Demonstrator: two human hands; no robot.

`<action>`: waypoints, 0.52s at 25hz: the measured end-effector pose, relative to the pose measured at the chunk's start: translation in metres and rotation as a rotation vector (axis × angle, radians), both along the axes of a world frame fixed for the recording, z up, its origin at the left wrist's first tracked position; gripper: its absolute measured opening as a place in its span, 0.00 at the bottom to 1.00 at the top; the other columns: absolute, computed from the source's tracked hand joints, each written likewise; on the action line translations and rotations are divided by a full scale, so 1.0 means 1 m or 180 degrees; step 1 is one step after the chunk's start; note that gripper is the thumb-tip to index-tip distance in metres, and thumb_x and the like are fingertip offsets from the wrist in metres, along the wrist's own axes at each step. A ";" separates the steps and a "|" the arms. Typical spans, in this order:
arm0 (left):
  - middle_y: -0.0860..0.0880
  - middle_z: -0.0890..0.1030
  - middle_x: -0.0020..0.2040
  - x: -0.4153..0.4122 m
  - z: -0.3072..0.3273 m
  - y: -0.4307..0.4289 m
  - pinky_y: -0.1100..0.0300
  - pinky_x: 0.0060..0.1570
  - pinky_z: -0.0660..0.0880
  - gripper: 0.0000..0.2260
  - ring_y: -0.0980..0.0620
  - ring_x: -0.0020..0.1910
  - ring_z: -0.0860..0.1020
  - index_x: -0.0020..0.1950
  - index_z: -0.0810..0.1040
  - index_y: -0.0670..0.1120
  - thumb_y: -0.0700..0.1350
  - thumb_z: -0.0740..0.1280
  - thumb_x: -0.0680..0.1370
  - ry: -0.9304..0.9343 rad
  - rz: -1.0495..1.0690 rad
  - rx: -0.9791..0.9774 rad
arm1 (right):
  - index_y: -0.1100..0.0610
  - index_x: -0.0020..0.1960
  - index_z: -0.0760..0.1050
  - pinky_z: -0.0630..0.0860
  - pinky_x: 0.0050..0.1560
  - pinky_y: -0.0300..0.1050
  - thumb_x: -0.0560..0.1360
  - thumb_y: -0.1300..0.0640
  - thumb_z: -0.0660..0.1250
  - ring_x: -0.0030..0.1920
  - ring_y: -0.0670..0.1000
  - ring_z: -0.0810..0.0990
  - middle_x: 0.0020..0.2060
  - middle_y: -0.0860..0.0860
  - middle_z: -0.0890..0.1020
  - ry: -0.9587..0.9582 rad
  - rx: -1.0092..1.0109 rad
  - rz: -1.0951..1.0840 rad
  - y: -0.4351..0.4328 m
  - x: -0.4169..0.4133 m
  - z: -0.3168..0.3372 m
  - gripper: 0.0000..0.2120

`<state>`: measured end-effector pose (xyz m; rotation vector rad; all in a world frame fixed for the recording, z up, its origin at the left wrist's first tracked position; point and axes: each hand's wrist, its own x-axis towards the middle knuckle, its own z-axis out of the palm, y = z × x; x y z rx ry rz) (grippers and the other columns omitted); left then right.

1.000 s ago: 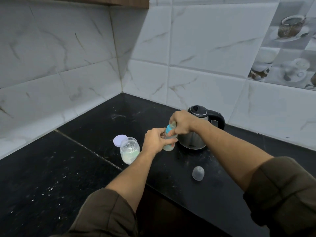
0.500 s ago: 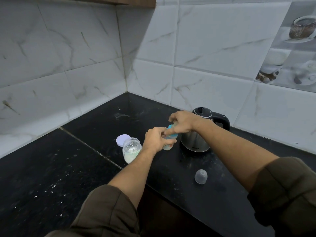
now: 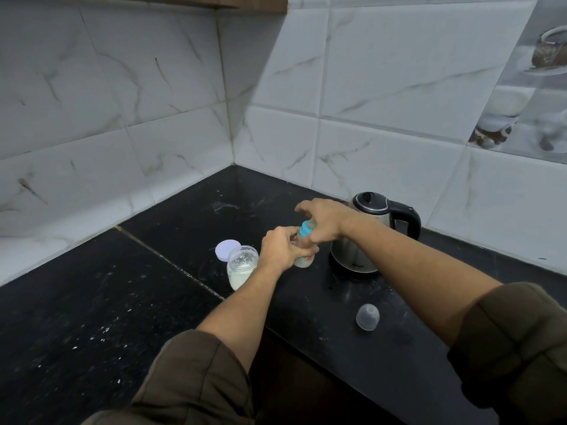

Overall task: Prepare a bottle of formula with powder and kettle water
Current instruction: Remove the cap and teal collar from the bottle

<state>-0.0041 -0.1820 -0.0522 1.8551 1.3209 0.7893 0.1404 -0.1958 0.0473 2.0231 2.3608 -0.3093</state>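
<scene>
Standing upright on the black table point(image 3: 92, 302): one small clear feeding bottle point(image 3: 304, 259), just left of the kettle; its contents are hard to tell.

- Left hand point(image 3: 280, 248): fingers curled round the bottle's body, gripping it from the left.
- Right hand point(image 3: 325, 220): arched over the bottle's top, thumb and fingers pinching the blue collar point(image 3: 306, 229) at the neck.
- Kettle point(image 3: 362, 240): steel body, black lid and handle, lid closed, handle turned right; it stands near the far wall.
- Powder jar point(image 3: 241, 269): clear and open, with white powder in its lower part; just left of the left hand.
- Jar lid point(image 3: 226, 249): pale lilac, flat on the table at the jar's far-left side.
- Dome cap point(image 3: 367, 316): clear, resting on the table to the near right, well apart from the bottle.
- Sleeves point(image 3: 196, 378): olive, rolled up above both forearms.
</scene>
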 end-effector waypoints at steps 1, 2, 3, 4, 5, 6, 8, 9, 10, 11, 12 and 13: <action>0.55 0.87 0.43 0.000 0.001 0.000 0.55 0.55 0.81 0.17 0.57 0.46 0.84 0.55 0.87 0.54 0.51 0.83 0.67 -0.0014 0.0015 0.0006 | 0.54 0.67 0.76 0.81 0.58 0.50 0.72 0.41 0.75 0.53 0.55 0.84 0.58 0.54 0.84 0.0042 0.0029 -0.0285 0.001 -0.002 0.000 0.29; 0.55 0.87 0.43 -0.001 0.002 0.000 0.55 0.55 0.81 0.18 0.57 0.46 0.84 0.56 0.87 0.55 0.52 0.83 0.67 -0.0004 0.0045 0.0016 | 0.56 0.60 0.80 0.83 0.51 0.48 0.72 0.38 0.73 0.43 0.54 0.86 0.49 0.55 0.87 0.0040 0.0039 -0.0491 0.000 -0.003 0.002 0.26; 0.55 0.87 0.43 -0.002 0.001 0.001 0.54 0.55 0.81 0.19 0.57 0.46 0.84 0.56 0.87 0.55 0.53 0.83 0.66 0.0021 0.0062 0.0028 | 0.57 0.55 0.82 0.83 0.45 0.46 0.73 0.37 0.73 0.35 0.53 0.84 0.41 0.55 0.87 0.0048 0.0001 -0.0553 -0.001 -0.004 0.003 0.25; 0.55 0.87 0.42 -0.003 -0.001 0.002 0.54 0.55 0.81 0.19 0.58 0.46 0.84 0.55 0.87 0.55 0.54 0.83 0.66 0.0051 0.0049 0.0036 | 0.57 0.55 0.83 0.82 0.43 0.44 0.73 0.40 0.74 0.34 0.52 0.83 0.38 0.54 0.87 0.0045 -0.0053 -0.0478 -0.002 -0.004 0.005 0.22; 0.56 0.87 0.42 -0.004 -0.003 0.002 0.53 0.55 0.81 0.19 0.59 0.46 0.85 0.54 0.87 0.54 0.54 0.83 0.66 0.0080 0.0028 0.0029 | 0.55 0.58 0.83 0.80 0.45 0.43 0.73 0.46 0.76 0.39 0.52 0.83 0.41 0.52 0.86 0.0011 -0.0094 -0.0329 -0.003 -0.004 0.006 0.18; 0.56 0.87 0.43 -0.005 -0.005 0.002 0.53 0.55 0.81 0.19 0.59 0.46 0.85 0.54 0.87 0.54 0.54 0.84 0.66 0.0103 0.0019 0.0002 | 0.53 0.62 0.83 0.78 0.49 0.43 0.73 0.52 0.77 0.47 0.52 0.83 0.47 0.51 0.85 -0.0040 -0.0132 -0.0156 -0.003 -0.004 0.007 0.18; 0.56 0.87 0.43 -0.007 -0.008 0.000 0.51 0.56 0.82 0.19 0.59 0.47 0.85 0.54 0.86 0.53 0.54 0.83 0.66 0.0099 0.0036 -0.0043 | 0.52 0.68 0.79 0.76 0.57 0.44 0.72 0.58 0.76 0.60 0.54 0.81 0.59 0.51 0.83 -0.0063 -0.0208 0.0092 -0.004 -0.008 0.006 0.25; 0.56 0.87 0.43 -0.007 -0.010 0.001 0.51 0.55 0.82 0.19 0.59 0.46 0.85 0.54 0.86 0.53 0.54 0.83 0.66 0.0084 0.0039 -0.0031 | 0.52 0.72 0.75 0.77 0.60 0.46 0.71 0.56 0.77 0.62 0.55 0.81 0.63 0.52 0.81 -0.0020 -0.0228 0.0062 -0.002 -0.010 0.004 0.30; 0.55 0.87 0.42 -0.008 -0.011 0.001 0.50 0.54 0.82 0.18 0.58 0.46 0.84 0.53 0.86 0.54 0.54 0.83 0.66 0.0067 0.0042 -0.0019 | 0.53 0.74 0.73 0.80 0.61 0.49 0.70 0.51 0.78 0.60 0.56 0.83 0.63 0.53 0.81 0.0062 -0.0233 -0.0082 0.000 -0.010 0.001 0.34; 0.55 0.87 0.42 -0.008 -0.011 0.001 0.50 0.54 0.82 0.17 0.58 0.45 0.84 0.53 0.87 0.54 0.54 0.83 0.66 0.0061 0.0049 -0.0029 | 0.54 0.73 0.73 0.82 0.58 0.51 0.70 0.45 0.78 0.54 0.57 0.86 0.60 0.54 0.83 0.0103 -0.0232 -0.0275 0.003 -0.011 -0.001 0.35; 0.55 0.87 0.42 -0.009 -0.011 0.001 0.50 0.54 0.82 0.17 0.58 0.45 0.84 0.52 0.87 0.54 0.54 0.83 0.66 0.0066 0.0051 -0.0044 | 0.56 0.69 0.76 0.85 0.53 0.51 0.70 0.42 0.76 0.46 0.56 0.88 0.54 0.55 0.86 0.0092 -0.0209 -0.0412 0.004 -0.011 -0.003 0.32; 0.56 0.87 0.42 -0.009 -0.011 0.001 0.51 0.54 0.82 0.18 0.59 0.45 0.84 0.53 0.87 0.54 0.54 0.83 0.66 0.0081 0.0049 -0.0046 | 0.57 0.64 0.79 0.85 0.50 0.50 0.71 0.42 0.76 0.40 0.55 0.88 0.49 0.55 0.87 0.0061 -0.0192 -0.0475 0.004 -0.010 -0.004 0.28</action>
